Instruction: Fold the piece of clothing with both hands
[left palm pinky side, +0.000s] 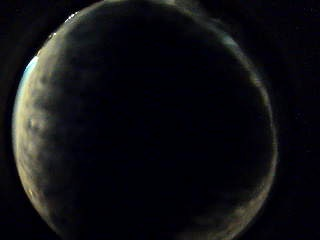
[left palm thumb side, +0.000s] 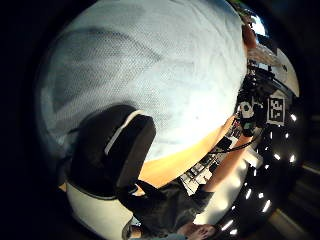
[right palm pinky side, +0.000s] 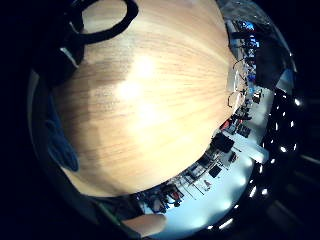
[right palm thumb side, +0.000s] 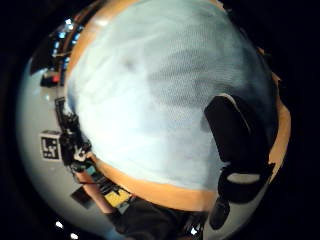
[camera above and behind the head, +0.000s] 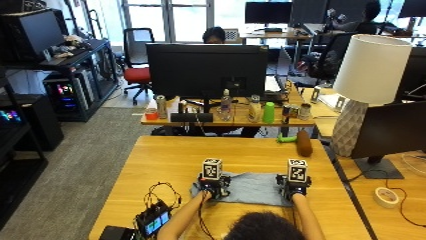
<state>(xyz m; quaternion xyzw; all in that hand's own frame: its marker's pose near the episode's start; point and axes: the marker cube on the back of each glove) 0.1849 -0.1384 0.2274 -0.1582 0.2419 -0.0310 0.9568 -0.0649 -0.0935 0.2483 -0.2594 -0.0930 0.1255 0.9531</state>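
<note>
**Q:** Where does this take place, and what lies on the surface?

**A:** Office desks, monitors and chairs fill the background behind a pale wooden surface (camera above and behind the head: 173, 160) with a visible grain. A piece of clothing (camera above and behind the head: 249, 187) lies flat on it, just in front of the seated person. It is grey-blue, roughly rectangular, and up close its cloth shows a fine mesh-like weave with soft creases. To the left of the clothing, near the surface's front edge, sits a small black device (camera above and behind the head: 153, 220) with looped cables. To the right of the clothing and well apart from it, a white lamp (camera above and behind the head: 366, 90) stands on the neighbouring desk.

**Q:** What are the hands doing?

**A:** The left hand (camera above and behind the head: 213, 187) rests at the clothing's left edge and the right hand (camera above and behind the head: 293, 189) at its right edge. The left palm views show a dark thumb against the cloth and one camera almost blacked out, so that palm seems pressed down close. Whether either hand pinches the cloth or lies flat on it, I cannot tell.

**Q:** What could go wrong from here?

**A:** In my judgement, the thin, limp cloth could bunch or slide on the smooth wood if one hand lifts ahead of the other, leaving a crooked fold. A hand catching only the top layer would also spoil the crease.
</note>
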